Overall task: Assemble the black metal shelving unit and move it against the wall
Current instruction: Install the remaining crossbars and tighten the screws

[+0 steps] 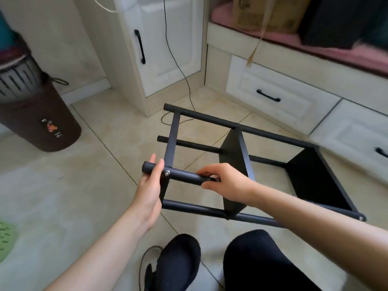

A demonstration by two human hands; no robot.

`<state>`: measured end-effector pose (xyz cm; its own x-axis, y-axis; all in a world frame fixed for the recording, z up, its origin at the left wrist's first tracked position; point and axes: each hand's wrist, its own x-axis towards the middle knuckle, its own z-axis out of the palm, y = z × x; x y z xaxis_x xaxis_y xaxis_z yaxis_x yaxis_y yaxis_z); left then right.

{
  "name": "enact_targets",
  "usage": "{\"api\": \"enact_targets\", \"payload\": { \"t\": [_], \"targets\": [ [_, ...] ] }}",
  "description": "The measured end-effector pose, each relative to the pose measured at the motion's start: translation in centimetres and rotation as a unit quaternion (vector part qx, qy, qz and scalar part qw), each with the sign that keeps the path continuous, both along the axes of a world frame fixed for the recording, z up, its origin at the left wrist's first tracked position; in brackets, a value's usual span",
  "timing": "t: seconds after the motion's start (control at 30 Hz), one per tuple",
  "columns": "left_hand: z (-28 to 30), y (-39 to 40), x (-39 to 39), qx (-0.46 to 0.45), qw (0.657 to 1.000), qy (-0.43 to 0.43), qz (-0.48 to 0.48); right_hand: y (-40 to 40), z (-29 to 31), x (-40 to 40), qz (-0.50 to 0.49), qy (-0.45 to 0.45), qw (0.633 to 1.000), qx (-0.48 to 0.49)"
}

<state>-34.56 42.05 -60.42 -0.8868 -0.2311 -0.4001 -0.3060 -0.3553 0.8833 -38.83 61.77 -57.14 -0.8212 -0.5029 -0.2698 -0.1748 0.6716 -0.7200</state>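
The black metal shelving unit point(241, 127) lies on its side on the tiled floor, with black shelf panels between round poles. My left hand point(150, 186) holds the near upper pole point(182, 175) close to its capped end, thumb over the top beside a silver bolt point(167, 173), fingers straight behind it. My right hand point(223, 180) grips the same pole farther right, where a joint in the pole sits under the fingers.
A white cabinet point(168, 45) and a window seat with white drawers point(279, 95) stand behind the unit. A black cable point(178, 66) trails down to the floor. A brown bin point(39, 122) is at the left. My knees point(249, 259) are in the foreground.
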Motion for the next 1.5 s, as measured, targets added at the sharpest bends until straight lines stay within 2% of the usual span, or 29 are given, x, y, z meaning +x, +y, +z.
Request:
{"api": "enact_targets", "payload": {
  "t": [0.17,0.33,0.7,1.0,1.1,1.23,1.5],
  "targets": [
    [6.3,1.6,-1.6,-0.070,0.993,0.085,-0.043,1.6,5.4,0.0,-0.039,0.035,0.998,-0.025],
    [11.3,4.0,-3.4,-0.146,0.970,0.172,-0.085,4.1,9.6,0.1,-0.092,0.048,0.993,-0.064],
    [19.5,9.6,-3.3,-0.220,0.936,0.241,-0.130,8.6,14.9,2.7,-0.150,0.055,0.979,-0.131],
    [23.2,15.5,-1.0,-0.259,0.919,0.251,-0.158,13.2,16.9,6.9,-0.207,0.085,0.963,-0.150],
    [24.4,18.2,0.2,-0.288,0.902,0.276,-0.164,14.8,17.2,8.6,-0.251,0.098,0.948,-0.168],
    [25.5,22.4,1.8,-0.384,0.869,0.289,-0.119,16.8,17.1,11.2,-0.305,0.113,0.921,-0.212],
    [24.9,28.2,3.9,-0.419,0.842,0.334,-0.063,19.4,16.4,14.2,-0.356,0.120,0.883,-0.282]
  ]
}}
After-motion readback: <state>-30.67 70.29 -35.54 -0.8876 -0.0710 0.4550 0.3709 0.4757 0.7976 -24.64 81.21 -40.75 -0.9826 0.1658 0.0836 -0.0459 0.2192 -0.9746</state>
